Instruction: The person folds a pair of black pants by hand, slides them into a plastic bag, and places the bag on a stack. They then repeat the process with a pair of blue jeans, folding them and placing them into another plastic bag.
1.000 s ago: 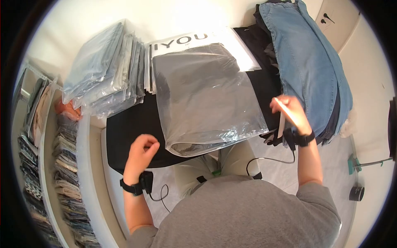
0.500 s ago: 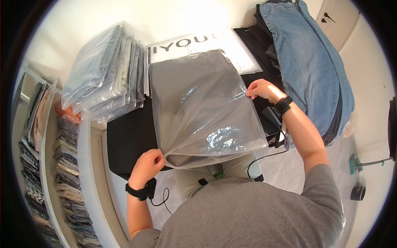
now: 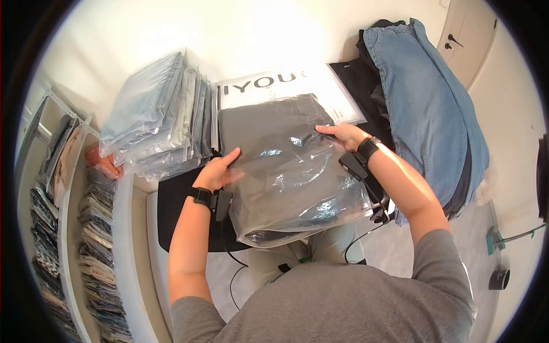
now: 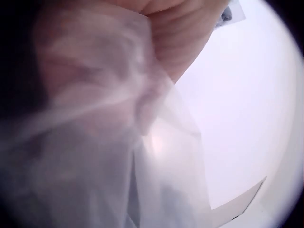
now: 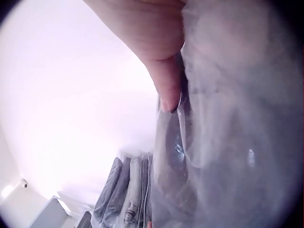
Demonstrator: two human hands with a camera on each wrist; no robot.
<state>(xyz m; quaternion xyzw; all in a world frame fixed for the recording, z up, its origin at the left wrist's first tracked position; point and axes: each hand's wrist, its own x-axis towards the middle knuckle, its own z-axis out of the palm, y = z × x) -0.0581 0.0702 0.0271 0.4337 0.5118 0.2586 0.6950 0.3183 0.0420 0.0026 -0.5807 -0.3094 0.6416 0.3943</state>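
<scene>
A clear plastic bag (image 3: 274,171) with a folded dark garment inside lies in front of the person, its near end hanging over the lap. The left hand (image 3: 216,172) grips the bag's left edge, thumb on top and fingers showing through the film. On the opposite edge, farther up, the right hand (image 3: 344,136) holds the bag with its thumb (image 5: 167,88) on the upper side; its fingers are hidden underneath. Creased film (image 4: 109,156) covers the left fingers in the left wrist view.
Bagged folded garments (image 3: 154,114) are stacked at the left. Behind the bag lie white printed bags (image 3: 251,86). Blue jeans (image 3: 423,108) are piled on the right of the black table (image 3: 171,211). Shelves of packed clothes (image 3: 100,240) stand far left.
The left hand went from beside the bag to its near-left corner, then up the left edge. The right hand moved inward onto the right edge. The bag's film has shifted and creased.
</scene>
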